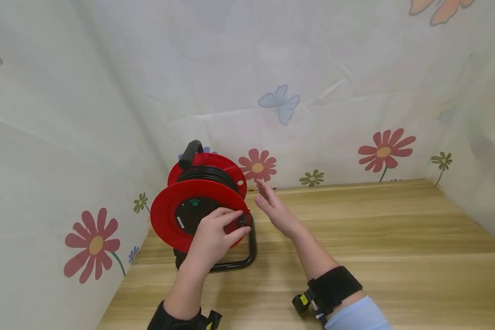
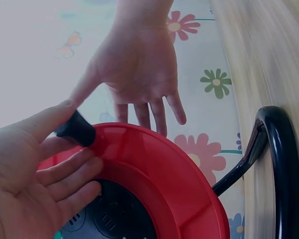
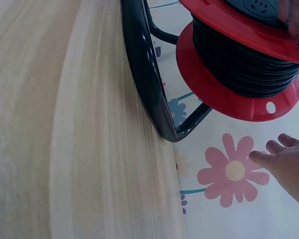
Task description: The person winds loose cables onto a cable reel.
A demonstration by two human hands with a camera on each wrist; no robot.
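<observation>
A red cable reel (image 1: 177,208) wound with black cable (image 1: 208,174) stands on a black tube stand (image 1: 252,247) at the table's back left corner. My left hand (image 1: 236,225) lies on the front flange and pinches the small black winding knob (image 1: 244,221) between thumb and fingers. The left wrist view shows that knob (image 2: 77,128) under my thumb, above the flange (image 2: 159,174). My right hand (image 1: 268,201) hovers just right of the reel with straight fingers, holding nothing. The right wrist view shows its fingertips (image 3: 284,157) below the rear flange (image 3: 224,97).
The wooden table (image 1: 375,238) stretches to the right and front of the reel. Flower-printed sheets (image 1: 383,151) wall in the back and both sides. The reel's black carry handle (image 1: 191,152) sticks up at the back. Black wrist straps (image 1: 334,286) sit on both forearms.
</observation>
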